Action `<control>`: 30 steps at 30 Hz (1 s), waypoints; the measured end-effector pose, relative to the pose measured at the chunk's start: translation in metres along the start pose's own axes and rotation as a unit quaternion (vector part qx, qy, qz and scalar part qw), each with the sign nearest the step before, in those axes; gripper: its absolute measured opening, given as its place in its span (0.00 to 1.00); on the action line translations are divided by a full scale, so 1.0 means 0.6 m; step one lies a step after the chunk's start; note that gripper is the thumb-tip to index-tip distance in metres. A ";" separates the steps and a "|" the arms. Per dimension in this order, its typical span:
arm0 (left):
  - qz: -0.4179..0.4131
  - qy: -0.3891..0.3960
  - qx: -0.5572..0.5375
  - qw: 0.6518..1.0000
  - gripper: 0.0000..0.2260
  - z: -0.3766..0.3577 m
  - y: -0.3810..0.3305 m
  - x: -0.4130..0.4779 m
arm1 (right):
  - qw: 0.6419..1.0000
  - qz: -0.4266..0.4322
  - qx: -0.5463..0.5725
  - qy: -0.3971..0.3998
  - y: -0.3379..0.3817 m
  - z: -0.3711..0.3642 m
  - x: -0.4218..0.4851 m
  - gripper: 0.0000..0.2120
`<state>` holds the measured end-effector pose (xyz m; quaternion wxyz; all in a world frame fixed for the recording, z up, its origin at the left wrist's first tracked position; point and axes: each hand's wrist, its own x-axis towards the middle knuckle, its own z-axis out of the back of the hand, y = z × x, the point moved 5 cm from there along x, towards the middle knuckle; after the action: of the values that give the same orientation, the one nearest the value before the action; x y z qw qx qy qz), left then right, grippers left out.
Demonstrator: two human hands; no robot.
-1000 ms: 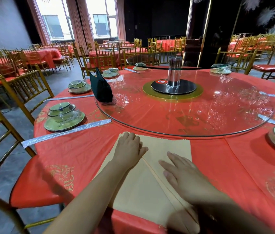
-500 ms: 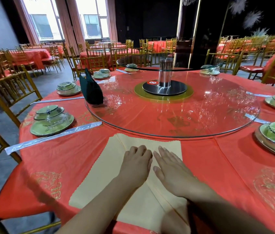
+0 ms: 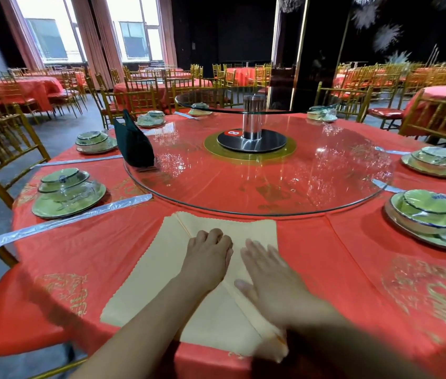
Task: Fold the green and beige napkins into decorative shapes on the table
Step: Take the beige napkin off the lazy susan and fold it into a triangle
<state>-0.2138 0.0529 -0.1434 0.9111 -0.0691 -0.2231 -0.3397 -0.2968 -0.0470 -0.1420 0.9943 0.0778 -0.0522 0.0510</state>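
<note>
Both hands have come together along the diagonal crease of the flat beige cloth napkin (image 3: 145, 291), which lies at the near edge of the red-clothed surface (image 3: 339, 269). The left hand (image 3: 208, 254) presses with bent, close fingers; if they pinch cloth, I cannot tell. The right hand (image 3: 268, 272) lies flat, fingers slightly spread, blurred. I judge an early fold is being flattened; the next move calls for a firm crease. The dark green folded napkin (image 3: 134, 143) stands on the glass turntable (image 3: 243, 187). Part of the beige napkin's near edge is hidden.
</note>
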 end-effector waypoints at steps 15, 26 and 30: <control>0.086 0.139 -0.129 0.978 0.16 0.004 0.008 0.008 | 0.999 0.027 0.033 0.006 -0.014 0.055 -0.052 0.49; 0.377 0.131 -0.122 0.909 0.11 0.038 0.230 0.016 | 0.993 0.015 0.114 -0.005 0.065 0.026 0.239 0.12; 0.409 0.163 -0.151 0.885 0.13 0.018 0.244 0.038 | 0.997 0.020 0.077 0.008 0.077 0.004 0.267 0.13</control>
<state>-0.1072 0.1535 -0.1199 0.9712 -0.2347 0.0312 0.0275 -0.1434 0.0127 -0.1147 0.9846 0.1522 -0.0418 0.0749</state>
